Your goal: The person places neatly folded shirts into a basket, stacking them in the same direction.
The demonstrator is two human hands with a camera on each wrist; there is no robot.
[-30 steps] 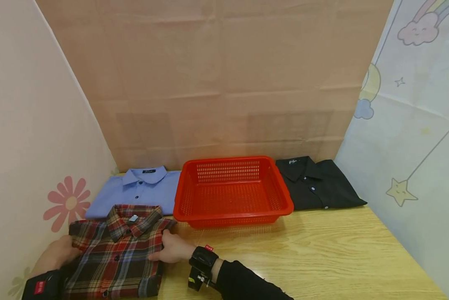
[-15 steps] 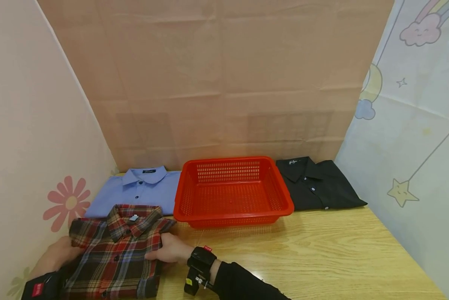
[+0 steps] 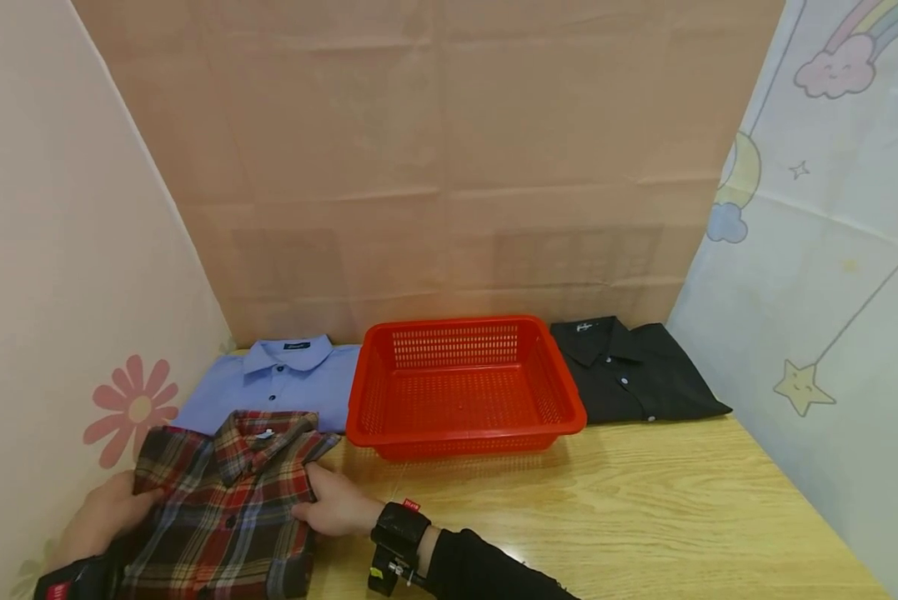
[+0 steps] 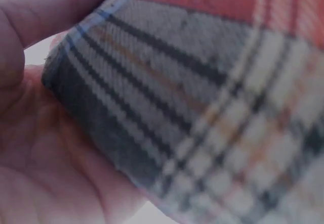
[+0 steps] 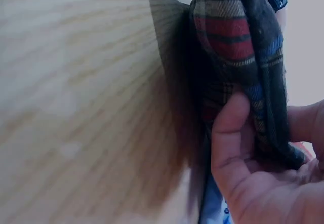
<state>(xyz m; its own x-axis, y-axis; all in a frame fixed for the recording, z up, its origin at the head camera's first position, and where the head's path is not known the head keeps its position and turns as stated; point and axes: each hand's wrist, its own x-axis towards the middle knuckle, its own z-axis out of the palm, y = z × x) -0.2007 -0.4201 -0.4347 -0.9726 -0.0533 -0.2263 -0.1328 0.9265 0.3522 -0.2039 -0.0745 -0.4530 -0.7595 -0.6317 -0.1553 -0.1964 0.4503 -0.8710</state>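
Observation:
A folded plaid shirt [image 3: 231, 508] in red, brown and cream is held by both hands at the lower left of the head view. My left hand [image 3: 114, 508] grips its left edge, thumb on top and fingers underneath. On the opposite edge my right hand [image 3: 336, 500] pinches the cloth between thumb and fingers. The right wrist view shows fingers [image 5: 230, 138] under the layered shirt edge [image 5: 228, 42], which stands off the wooden table [image 5: 91, 107]. Close up in the left wrist view, the plaid cloth [image 4: 202, 92] lies between thumb and palm.
Behind the plaid shirt lies a folded light blue shirt [image 3: 268, 392]. A red plastic basket [image 3: 464, 417] with nothing in it stands mid-table, and a folded black shirt [image 3: 636, 375] lies to its right. Fabric walls [image 3: 433, 167] enclose the table's back and sides.
Both hands have drawn slightly left, and the plaid shirt's sides have bent, its left shoulder rising a little. The basket and other shirts have stayed in place.

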